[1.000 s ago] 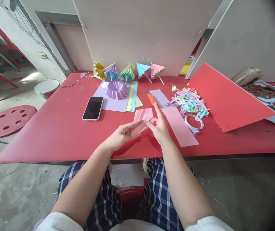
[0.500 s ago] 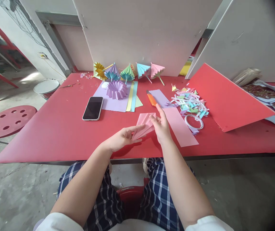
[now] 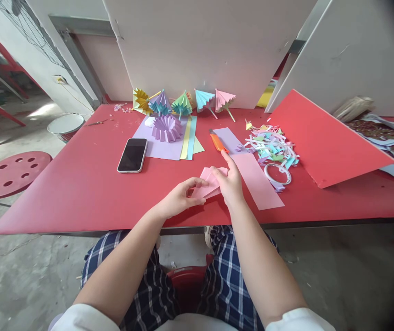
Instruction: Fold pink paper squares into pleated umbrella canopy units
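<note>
A pleated pink paper (image 3: 208, 183) is held just above the red table (image 3: 80, 184) near its front edge. My left hand (image 3: 179, 198) pinches its lower left end with curled fingers. My right hand (image 3: 230, 180) grips its right side, index finger stretched out toward the orange cutter (image 3: 217, 142). A flat pink paper strip (image 3: 257, 180) lies just right of my right hand.
A black phone (image 3: 132, 155) lies to the left beside purple, yellow and blue sheets (image 3: 169, 142) with a purple pleated rosette (image 3: 166, 128). Several paper umbrellas (image 3: 183, 102) line the back. Paper scraps (image 3: 272, 146), a tape roll (image 3: 278, 174) and a tilted red board (image 3: 321, 138) are on the right.
The pleated pink paper has been folded tighter and lowered toward the table; both hands moved slightly closer together and down.
</note>
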A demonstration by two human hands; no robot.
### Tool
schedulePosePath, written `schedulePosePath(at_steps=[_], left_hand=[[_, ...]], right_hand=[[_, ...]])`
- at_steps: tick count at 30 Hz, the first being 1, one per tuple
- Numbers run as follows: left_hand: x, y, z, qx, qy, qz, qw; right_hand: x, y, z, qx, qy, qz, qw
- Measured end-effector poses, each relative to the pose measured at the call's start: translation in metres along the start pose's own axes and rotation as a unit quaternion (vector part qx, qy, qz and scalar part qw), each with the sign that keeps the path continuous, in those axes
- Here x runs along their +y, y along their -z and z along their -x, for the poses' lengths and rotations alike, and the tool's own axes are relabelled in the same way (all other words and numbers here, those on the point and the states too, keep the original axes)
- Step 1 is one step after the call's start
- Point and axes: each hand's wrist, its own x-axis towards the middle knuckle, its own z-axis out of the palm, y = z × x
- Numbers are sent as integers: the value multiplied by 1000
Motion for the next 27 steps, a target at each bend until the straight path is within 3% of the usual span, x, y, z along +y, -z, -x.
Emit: schedulePosePath(at_steps=[8,11,16,27], left_hand=[[-4,-6,-3,134,-11,-116,984],[-3,-4,-4,161,-20,-97,982],[-3,3,-6,220,-42,-51,973],[-3,5,-5,221,-38,-56,973]], right_hand=[[-6,-4,2,-20,-69,-28,997],[-5,-2,1,-28,-34,-44,998],[-7,-1,2,-120,2,-58,991],[-6,0,3,-159,-40,-35,986]])
